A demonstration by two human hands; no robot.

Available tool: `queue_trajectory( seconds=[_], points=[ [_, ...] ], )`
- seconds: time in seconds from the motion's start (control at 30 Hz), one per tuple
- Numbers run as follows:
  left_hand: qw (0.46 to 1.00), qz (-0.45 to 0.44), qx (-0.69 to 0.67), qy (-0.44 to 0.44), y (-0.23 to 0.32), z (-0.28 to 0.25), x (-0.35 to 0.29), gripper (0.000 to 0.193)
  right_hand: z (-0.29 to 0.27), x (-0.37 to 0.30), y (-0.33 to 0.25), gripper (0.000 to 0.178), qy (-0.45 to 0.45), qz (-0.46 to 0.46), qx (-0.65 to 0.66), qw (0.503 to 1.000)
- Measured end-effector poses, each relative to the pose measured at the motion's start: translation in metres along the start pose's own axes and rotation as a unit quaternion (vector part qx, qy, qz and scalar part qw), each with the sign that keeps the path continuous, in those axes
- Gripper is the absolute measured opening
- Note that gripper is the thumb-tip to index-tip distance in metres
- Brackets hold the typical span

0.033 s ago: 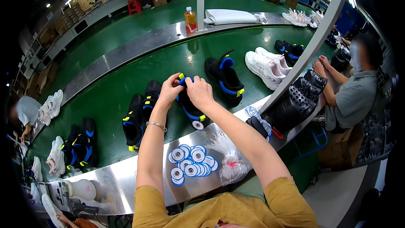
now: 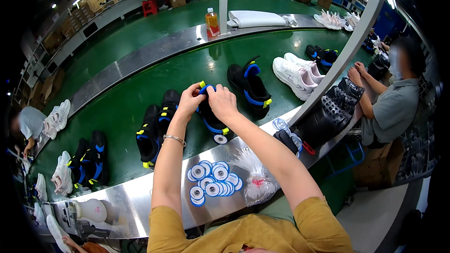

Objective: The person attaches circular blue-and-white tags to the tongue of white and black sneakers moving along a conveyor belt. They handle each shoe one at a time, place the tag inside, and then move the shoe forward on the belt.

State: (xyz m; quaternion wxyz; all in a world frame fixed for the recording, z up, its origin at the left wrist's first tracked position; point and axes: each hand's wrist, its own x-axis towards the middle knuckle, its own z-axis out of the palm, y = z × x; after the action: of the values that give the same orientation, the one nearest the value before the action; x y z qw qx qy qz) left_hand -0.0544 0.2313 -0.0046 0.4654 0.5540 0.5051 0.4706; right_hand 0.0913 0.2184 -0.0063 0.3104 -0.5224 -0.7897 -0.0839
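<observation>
On the green conveyor belt, the black-and-blue shoe lies directly under both hands, between 2 similar shoes, its long axis running away from the person. Left hand and right hand are equally near — fingers curled, pinching its top edge.

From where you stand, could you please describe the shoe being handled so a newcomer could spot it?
On the green conveyor belt, find the row of black-and-blue shoes. It is the shoe gripped by the left hand and right hand, alone bearing a round white tag.
</observation>
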Motion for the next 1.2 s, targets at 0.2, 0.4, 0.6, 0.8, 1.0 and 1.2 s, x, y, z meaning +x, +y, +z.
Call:
queue_trajectory(
  seconds=[0.2, 0.4, 0.6, 0.8, 1.0, 1.2],
  points=[
    [0.997, 0.001, 0.076, -0.012, -0.002, 0.000, 0.011, 0.034, 0.014, -0.010, -0.001, 0.009, 0.009, -0.014, 0.025, 1.000],
    [0.996, -0.023, -0.089, -0.013, -0.034, -0.007, 0.017, 0.032, 0.021, -0.021, 0.008, 0.007, -0.014, -0.011, 0.135, 0.991],
    [0.977, -0.038, -0.206, 0.039, -0.047, -0.030, 0.009, 0.031, 0.049, -0.021, 0.028, 0.007, -0.007, 0.118, 0.228, 0.966],
    [0.990, 0.006, -0.138, 0.036, -0.048, -0.038, 0.002, 0.022, 0.031, -0.012, -0.018, 0.019, -0.010, -0.014, 0.200, 0.980],
    [0.995, -0.021, -0.092, -0.015, -0.034, -0.032, 0.002, 0.015, 0.049, -0.004, -0.015, 0.016, -0.040, -0.015, 0.089, 0.995],
    [0.974, -0.058, -0.218, 0.007, -0.053, -0.038, 0.000, 0.012, 0.048, -0.003, -0.013, 0.012, -0.027, -0.010, 0.105, 0.994]
  ],
)
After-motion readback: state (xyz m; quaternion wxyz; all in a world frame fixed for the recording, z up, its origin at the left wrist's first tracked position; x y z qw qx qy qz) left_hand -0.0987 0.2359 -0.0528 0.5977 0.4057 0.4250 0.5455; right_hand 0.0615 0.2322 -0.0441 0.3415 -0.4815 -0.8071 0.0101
